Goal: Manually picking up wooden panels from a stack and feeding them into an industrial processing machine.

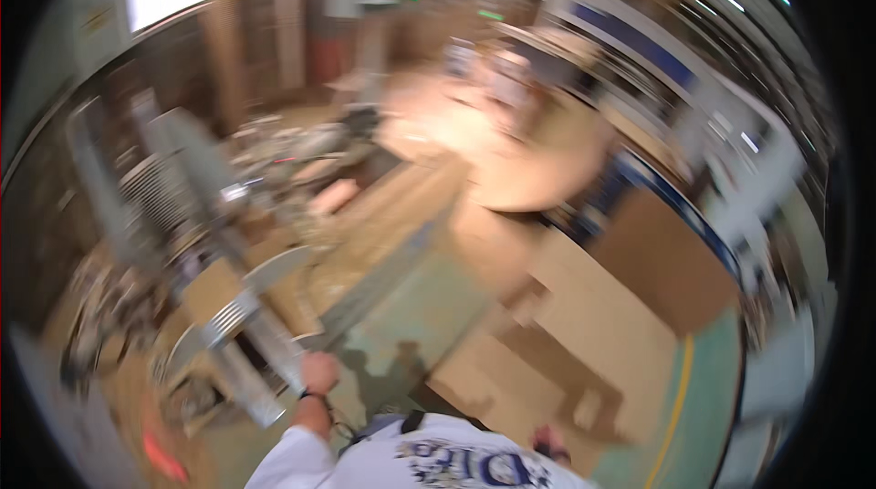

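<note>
My left hand (pixel 319 372), with a dark band at the wrist, is curled into a fist beside a grey metal frame (pixel 274 343). Whatever its fingers may be closed around is hidden by the hand and by blur. Low at my right side is my right hand (pixel 550 443); its fingers are smeared by motion. Slatted silver parts (pixel 228 320) and tan board pieces belong to, or lie against, the metal frame.
Large tan boards (pixel 584 306) lie ahead on the right, on a green floor with a yellow line (pixel 677 398). Farther off is a rounded board surface (pixel 547 156). Scrap (pixel 301 142) is piled at left. A white and blue machine (pixel 639 42) stands at far right.
</note>
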The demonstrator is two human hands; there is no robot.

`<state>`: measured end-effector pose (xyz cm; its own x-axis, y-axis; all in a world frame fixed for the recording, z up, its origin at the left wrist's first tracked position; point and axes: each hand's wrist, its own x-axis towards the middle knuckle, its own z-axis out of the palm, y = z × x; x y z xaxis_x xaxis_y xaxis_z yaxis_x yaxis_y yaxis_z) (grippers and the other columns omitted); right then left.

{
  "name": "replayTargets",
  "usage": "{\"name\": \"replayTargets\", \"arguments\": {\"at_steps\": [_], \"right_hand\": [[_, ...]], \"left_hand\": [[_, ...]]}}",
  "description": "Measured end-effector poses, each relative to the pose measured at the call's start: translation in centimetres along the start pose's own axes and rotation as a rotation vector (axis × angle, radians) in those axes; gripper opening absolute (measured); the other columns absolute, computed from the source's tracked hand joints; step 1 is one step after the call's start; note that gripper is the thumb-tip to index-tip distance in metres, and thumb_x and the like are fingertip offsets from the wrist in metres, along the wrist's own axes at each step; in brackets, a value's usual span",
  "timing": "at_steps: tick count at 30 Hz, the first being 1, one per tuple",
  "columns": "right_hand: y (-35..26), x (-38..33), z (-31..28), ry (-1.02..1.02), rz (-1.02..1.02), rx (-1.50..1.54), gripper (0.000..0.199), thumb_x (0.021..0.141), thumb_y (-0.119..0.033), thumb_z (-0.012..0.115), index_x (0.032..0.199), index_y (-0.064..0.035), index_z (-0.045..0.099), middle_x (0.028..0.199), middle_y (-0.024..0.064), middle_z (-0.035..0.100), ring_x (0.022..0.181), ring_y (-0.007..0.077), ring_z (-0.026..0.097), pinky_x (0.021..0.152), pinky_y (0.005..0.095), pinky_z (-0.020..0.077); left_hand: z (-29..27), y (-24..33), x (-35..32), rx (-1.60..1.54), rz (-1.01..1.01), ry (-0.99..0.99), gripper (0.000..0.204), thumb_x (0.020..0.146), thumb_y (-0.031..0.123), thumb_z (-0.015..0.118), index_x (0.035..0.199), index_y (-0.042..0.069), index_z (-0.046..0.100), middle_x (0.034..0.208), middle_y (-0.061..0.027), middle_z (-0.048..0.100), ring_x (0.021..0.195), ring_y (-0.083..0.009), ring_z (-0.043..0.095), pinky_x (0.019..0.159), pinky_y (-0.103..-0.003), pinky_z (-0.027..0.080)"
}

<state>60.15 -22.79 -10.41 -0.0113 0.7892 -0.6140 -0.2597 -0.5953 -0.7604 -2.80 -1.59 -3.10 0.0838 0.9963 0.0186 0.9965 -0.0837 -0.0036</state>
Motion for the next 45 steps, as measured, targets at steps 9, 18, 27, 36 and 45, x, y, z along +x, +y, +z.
{"name": "replayTargets", "arguments": {"at_steps": [9, 18, 27, 36, 45], "right_hand": [[-4.2, -7.1, 7.8, 0.801, 0.166, 0.344, 0.037, 0.090, -0.029, 0.045, 0.118, -0.0044, 0.046, 0.106, 0.0105, 0.057, 0.087, 0.0211, 0.058, 0.072, 0.0361, 0.0495], [0.5, -15.5, 7.6, 0.986, 0.179, 0.488, 0.042, 0.086, -0.037, 0.053, 0.114, -0.0070, 0.047, 0.104, 0.0081, 0.057, 0.084, 0.0210, 0.057, 0.072, 0.0378, 0.0483], [6.2, -19.2, 2.6, 1.104, 0.215, 0.742, 0.038, 0.085, -0.036, 0.056, 0.108, -0.0070, 0.050, 0.091, 0.0068, 0.059, 0.070, 0.0191, 0.056, 0.060, 0.0355, 0.0446], [12.6, -18.1, -15.5, 0.939, 0.338, 0.826, 0.035, 0.087, -0.036, 0.052, 0.101, -0.0038, 0.053, 0.094, 0.0074, 0.058, 0.081, 0.0195, 0.057, 0.068, 0.0378, 0.0468], [15.3, -8.1, -29.0, 0.774, 0.296, 0.863, 0.044, 0.087, -0.041, 0.051, 0.111, -0.0038, 0.048, 0.099, 0.0094, 0.057, 0.089, 0.0211, 0.054, 0.079, 0.0381, 0.0449]], "left_hand": [[-0.2, 0.7, 2.3, -0.212, -0.022, -0.002, 0.020, 0.073, 0.026, 0.061, 0.071, 0.006, 0.059, 0.072, -0.0108, 0.060, 0.073, -0.0281, 0.057, 0.084, -0.041, 0.039], [-2.9, 14.3, 8.8, -0.714, 0.260, -0.421, 0.031, 0.074, 0.027, 0.065, 0.091, 0.001, 0.059, 0.075, -0.0156, 0.061, 0.072, -0.0285, 0.061, 0.066, -0.035, 0.047], [-5.9, 32.8, 7.1, -0.705, 0.641, -0.691, 0.033, 0.077, 0.021, 0.065, 0.101, -0.001, 0.058, 0.078, -0.0131, 0.063, 0.073, -0.0189, 0.062, 0.068, -0.029, 0.048], [0.3, 49.2, 2.2, -0.716, 0.356, -1.133, 0.033, 0.080, 0.029, 0.064, 0.097, 0.002, 0.060, 0.080, -0.0045, 0.062, 0.074, -0.0167, 0.061, 0.068, -0.027, 0.046], [8.0, 76.9, -2.4, -0.861, -0.054, -1.345, 0.041, 0.086, 0.036, 0.054, 0.111, 0.005, 0.050, 0.093, -0.0064, 0.060, 0.086, -0.0173, 0.060, 0.073, -0.032, 0.044]]}}
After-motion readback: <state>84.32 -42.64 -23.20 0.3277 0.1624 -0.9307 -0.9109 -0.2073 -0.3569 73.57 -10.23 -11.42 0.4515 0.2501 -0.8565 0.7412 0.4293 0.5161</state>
